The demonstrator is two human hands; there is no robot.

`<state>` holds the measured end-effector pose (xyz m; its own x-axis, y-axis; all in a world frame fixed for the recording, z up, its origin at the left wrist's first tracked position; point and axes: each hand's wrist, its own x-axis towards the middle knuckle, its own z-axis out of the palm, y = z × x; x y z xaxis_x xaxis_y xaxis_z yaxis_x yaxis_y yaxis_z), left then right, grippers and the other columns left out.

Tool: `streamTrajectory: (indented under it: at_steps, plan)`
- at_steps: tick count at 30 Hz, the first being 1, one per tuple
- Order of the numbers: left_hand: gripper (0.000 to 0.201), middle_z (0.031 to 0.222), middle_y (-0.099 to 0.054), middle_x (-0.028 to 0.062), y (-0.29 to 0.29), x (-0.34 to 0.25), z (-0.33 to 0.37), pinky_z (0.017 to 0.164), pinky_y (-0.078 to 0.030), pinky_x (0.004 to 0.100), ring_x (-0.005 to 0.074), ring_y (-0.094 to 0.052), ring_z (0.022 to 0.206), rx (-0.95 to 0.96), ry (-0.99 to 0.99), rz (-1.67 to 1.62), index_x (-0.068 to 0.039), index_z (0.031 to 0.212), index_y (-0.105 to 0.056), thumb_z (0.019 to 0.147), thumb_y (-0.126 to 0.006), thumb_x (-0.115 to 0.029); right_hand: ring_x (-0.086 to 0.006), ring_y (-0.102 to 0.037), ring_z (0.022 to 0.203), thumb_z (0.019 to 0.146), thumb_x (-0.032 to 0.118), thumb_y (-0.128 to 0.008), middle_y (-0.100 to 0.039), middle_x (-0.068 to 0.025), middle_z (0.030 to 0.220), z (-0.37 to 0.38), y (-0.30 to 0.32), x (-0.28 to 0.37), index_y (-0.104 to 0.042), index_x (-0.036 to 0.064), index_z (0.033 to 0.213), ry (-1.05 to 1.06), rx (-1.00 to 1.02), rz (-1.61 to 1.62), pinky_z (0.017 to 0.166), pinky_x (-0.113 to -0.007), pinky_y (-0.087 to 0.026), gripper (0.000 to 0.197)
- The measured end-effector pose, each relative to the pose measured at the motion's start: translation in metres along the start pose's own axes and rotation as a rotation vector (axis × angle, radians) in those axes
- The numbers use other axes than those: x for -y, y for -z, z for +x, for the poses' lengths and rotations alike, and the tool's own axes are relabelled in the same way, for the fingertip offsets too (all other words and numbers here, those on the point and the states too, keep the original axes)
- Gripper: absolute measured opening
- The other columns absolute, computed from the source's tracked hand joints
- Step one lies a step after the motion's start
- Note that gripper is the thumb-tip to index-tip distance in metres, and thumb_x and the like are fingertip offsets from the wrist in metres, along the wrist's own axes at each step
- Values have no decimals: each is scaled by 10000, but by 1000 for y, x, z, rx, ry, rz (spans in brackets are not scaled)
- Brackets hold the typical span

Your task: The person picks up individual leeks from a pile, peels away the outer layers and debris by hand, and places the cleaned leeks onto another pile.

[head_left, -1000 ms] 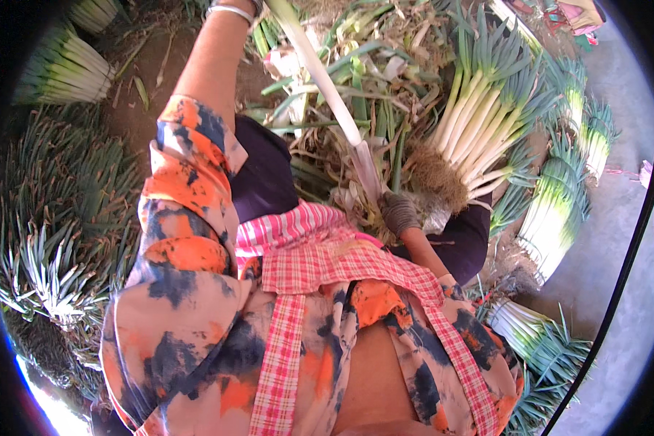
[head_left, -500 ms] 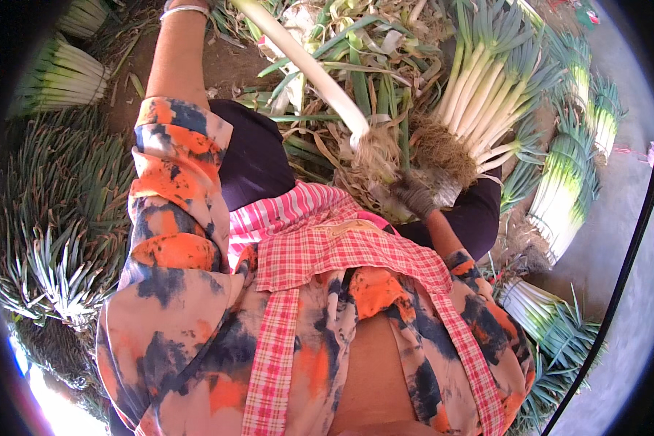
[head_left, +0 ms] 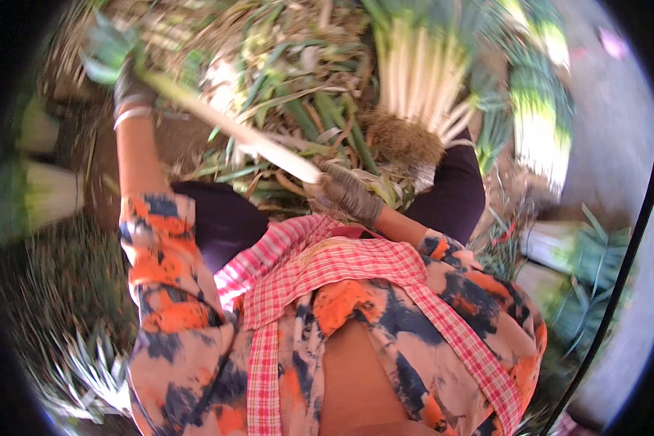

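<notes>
A single leek [head_left: 251, 138] stretches across my lap, its green top up at the left and its white root end near the middle. My gloved left hand [head_left: 133, 86] is closed round the leek just below the green leaves. At the root end, my gloved right hand [head_left: 350, 195] has its fingers wrapped about the base, hiding most of the roots. A pile of peeled leaves and husks [head_left: 291, 73] lies beneath and beyond the leek. Just past my right knee lies a heap of white-stemmed leeks [head_left: 421, 80], roots toward me.
Tied leek bundles [head_left: 538, 123] lie along the right, with more bundles [head_left: 581, 254] beside my right elbow. A dense mass of untrimmed leeks [head_left: 65, 283] fills the left side. A black cable [head_left: 618, 291] runs down the right edge over the grey floor.
My left hand has come into view, gripping the leek's upper part. My right hand has moved left and up from beside the leek heap to the root end. The view has shifted and blurred.
</notes>
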<state>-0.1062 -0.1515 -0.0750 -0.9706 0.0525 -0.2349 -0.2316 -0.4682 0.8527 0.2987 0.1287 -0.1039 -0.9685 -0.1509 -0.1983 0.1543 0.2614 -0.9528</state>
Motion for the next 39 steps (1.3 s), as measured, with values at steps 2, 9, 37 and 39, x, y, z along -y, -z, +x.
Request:
streamTrajectory:
  at_steps: [2,9,37,39]
  plan:
    - [374,904,-548,98,-10,0,-4,672,-436,400,242,-505,781,-38,-4,-93,-80,1123,-504,889,-415,-359,-221,-537,997,877,437,-466,-557,-176,1101,-35,6,-32,-475,56,1213,-1,-53,-172,802,-353,-422,508]
    - [263,610,-424,30,-54,-5,-11,459,-353,288,158,-403,509,8,19,-146,-47,821,-502,842,-536,-306,-354,-563,936,789,303,-614,-568,-189,1031,-27,55,23,-446,56,1214,78,-392,-621,785,-415,-460,519]
    - [391,899,-593,65,-141,41,-105,644,-486,241,140,-600,759,741,237,935,-11,1143,-510,856,-572,-268,-365,-597,769,836,251,-491,-600,-214,844,12,207,-125,-314,168,1351,-746,-800,-775,703,-462,-453,551]
    - [372,885,-592,63,-135,40,-103,631,-471,240,133,-587,749,707,282,939,-13,1142,-500,859,-569,-244,-360,-595,784,824,263,-514,-599,-207,878,17,209,-122,-381,161,1313,-790,-734,-796,710,-454,-458,518]
